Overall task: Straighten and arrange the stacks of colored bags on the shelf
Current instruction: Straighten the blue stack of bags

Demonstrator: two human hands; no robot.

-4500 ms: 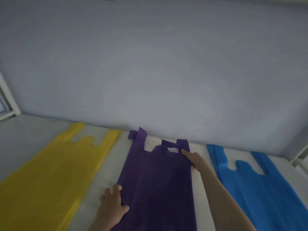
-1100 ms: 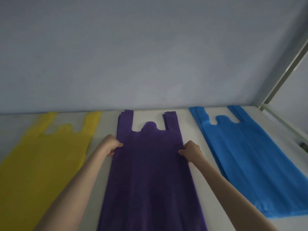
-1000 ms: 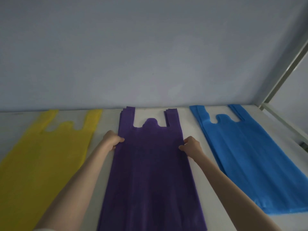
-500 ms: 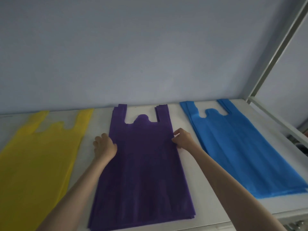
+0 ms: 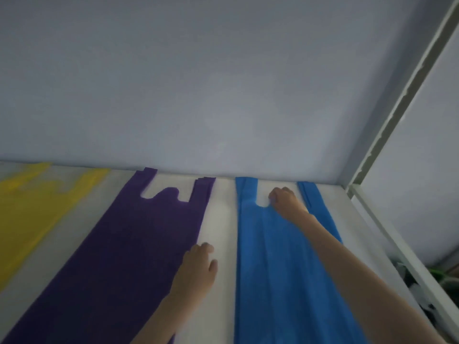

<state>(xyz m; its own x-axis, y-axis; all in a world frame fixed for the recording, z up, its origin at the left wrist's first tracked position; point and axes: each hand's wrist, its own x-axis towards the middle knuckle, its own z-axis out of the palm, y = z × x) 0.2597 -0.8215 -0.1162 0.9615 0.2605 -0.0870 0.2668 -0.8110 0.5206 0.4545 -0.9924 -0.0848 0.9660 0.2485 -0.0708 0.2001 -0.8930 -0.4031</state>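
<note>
Right hand (image 5: 284, 199) curled on blue bags (image 5: 285, 256), left hand (image 5: 198, 266) relaxed, white shelf (image 5: 219, 219), grey wall (image 5: 198, 83)

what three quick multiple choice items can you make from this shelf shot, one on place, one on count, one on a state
1. Where does the right hand rest?
A. on the yellow stack
B. at the handle cutout of the blue stack
C. on the metal post

2. How many coloured stacks lie on the shelf?
A. two
B. three
C. five

3. How is the left hand?
A. open, lying at the right edge of the purple stack
B. clenched round a blue handle
C. lifted above the shelf, carrying a bag

Answers:
1 B, the hand sits between the two blue handles.
2 B, the yellow stack, purple and blue lie side by side.
3 A, its fingers are relaxed and hold nothing.
</note>
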